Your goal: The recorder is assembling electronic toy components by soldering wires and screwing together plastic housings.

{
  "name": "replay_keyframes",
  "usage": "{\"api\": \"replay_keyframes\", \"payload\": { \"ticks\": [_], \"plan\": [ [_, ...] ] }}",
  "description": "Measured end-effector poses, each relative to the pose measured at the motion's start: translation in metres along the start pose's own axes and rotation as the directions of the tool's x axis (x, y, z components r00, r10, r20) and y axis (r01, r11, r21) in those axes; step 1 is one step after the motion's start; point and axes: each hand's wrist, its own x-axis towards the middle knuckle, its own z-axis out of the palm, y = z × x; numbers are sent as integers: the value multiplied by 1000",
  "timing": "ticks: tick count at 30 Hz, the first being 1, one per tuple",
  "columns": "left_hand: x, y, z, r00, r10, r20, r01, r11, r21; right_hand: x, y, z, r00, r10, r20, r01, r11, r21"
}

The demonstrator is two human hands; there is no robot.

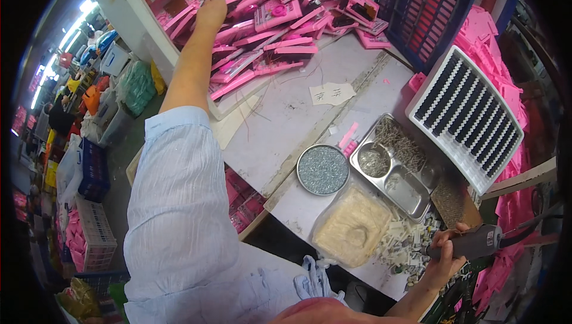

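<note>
Here, grey tool (473,243) (corded), inside curled right fingers (445,251).

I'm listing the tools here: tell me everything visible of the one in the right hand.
The tool is a dark grey, roughly cylindrical handpiece, plastic-looking, with a small pale label. It lies nearly horizontal in the picture's lower right, one end gripped by the right hand, a dark cable at the other. Its working tip cannot be made out.

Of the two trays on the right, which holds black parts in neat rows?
The white tray, farther right; the silver metal tray beside it holds loose small pieces instead.
</note>
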Motion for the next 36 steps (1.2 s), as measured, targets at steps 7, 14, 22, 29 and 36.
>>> {"api": "replay_keyframes", "payload": {
  "ticks": [7, 14, 22, 29, 36],
  "plan": [
    [40, -26, -25, 989, -143, -41, 135, 979, -153, 1, 5, -11, 1000, 7, -4, -7, 999, 36],
    [68, -14, -138, 934, -354, -53, 296, 848, -440, 2, 6, 4, 1000, -10, 17, 9, 1000, 19],
    [-36, 36, -195, 832, 365, 418, 509, -203, -836, -27, -26, 35, 674, -739, 6, 689, 625, -365],
    [-215, 223, -235, 381, 908, 177, 836, -256, -486, -30, 58, 71, 832, 409, 376, -555, 574, 602],
    [-295, 300, -232, 199, 964, 177, 757, -36, -653, -66, 64, 28, 755, 567, 330, -646, 729, 227]
  ]
}}
